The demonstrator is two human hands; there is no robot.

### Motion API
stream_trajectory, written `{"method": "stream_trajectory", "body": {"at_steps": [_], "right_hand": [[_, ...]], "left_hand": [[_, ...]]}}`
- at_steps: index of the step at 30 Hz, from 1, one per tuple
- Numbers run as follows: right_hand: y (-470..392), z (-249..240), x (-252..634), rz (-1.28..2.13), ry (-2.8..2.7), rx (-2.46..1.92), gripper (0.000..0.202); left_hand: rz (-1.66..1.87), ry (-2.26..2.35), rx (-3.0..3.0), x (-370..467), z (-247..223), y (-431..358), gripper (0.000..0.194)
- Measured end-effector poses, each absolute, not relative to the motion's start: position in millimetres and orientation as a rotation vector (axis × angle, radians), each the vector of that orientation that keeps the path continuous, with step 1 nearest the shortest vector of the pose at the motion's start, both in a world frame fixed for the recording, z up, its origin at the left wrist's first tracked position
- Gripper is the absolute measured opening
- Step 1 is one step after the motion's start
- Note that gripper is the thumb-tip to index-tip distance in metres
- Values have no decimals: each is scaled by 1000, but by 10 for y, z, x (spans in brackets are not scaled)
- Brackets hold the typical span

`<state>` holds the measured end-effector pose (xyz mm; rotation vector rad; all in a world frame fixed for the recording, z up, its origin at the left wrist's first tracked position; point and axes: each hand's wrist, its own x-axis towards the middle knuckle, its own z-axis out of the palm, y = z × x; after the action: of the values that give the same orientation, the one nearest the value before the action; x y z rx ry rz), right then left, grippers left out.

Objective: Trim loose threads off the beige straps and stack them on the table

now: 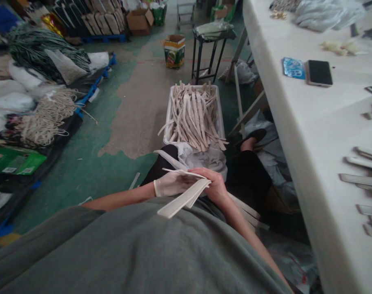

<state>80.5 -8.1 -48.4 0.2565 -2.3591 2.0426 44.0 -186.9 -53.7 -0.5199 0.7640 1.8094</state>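
Both hands are together over my lap, working on flat off-white straps (181,201). My right hand (214,185), bare, is closed with the strap ends pinched between thumb and fingers. My left hand (170,183) wears a whitish glove and is curled round a strap under the others; its fingertips are partly hidden. One strap end sticks out past the left hand toward my knee. In front of my knees stands a white plastic bin (220,110) heaped with long beige strips (193,114). More straps (245,210) lie beside my right forearm.
On my right runs a long white table (296,134) with a phone (319,73), a blue packet (293,67) and several straps. Ahead stand a black stool (208,51) and a cardboard box (174,51). Left, a blue pallet (96,83) carries cord bundles (45,118) and bags.
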Motion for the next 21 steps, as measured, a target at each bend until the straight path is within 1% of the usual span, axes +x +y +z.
{"method": "stream_trajectory", "body": {"at_steps": [1,3,5,6,9,12,14,17,19,21], "right_hand": [[-47,-473,829,2021,-2365,177,16],[70,-426,937,2023,-2399,-54,16],[243,-355,1109,2115,-2421,-267,20],[342,-318,1207,2186,-2416,-340,24],[614,-248,1466,2380,-2358,-361,36],[709,-254,1558,2489,-2246,-419,43],[660,-283,1490,2512,-2109,-516,43],[545,-320,1211,2521,-1852,-585,37],[509,-317,959,2532,-1712,-577,34],[515,-287,713,2544,-1646,-549,34]], "left_hand": [[1801,699,-540,424,-569,-1885,28],[1846,605,-616,329,-651,-1948,36],[2000,634,-796,140,-742,-2038,44],[2097,680,-904,13,-778,-2087,45],[2398,814,-1180,-406,-797,-2201,35],[2562,852,-1125,-669,-685,-2159,26],[2555,925,-911,-669,-593,-2020,23],[2387,1087,-489,-448,-504,-1746,22],[2254,1154,-276,-248,-490,-1598,25],[2126,1201,-102,-74,-504,-1507,35]]}}
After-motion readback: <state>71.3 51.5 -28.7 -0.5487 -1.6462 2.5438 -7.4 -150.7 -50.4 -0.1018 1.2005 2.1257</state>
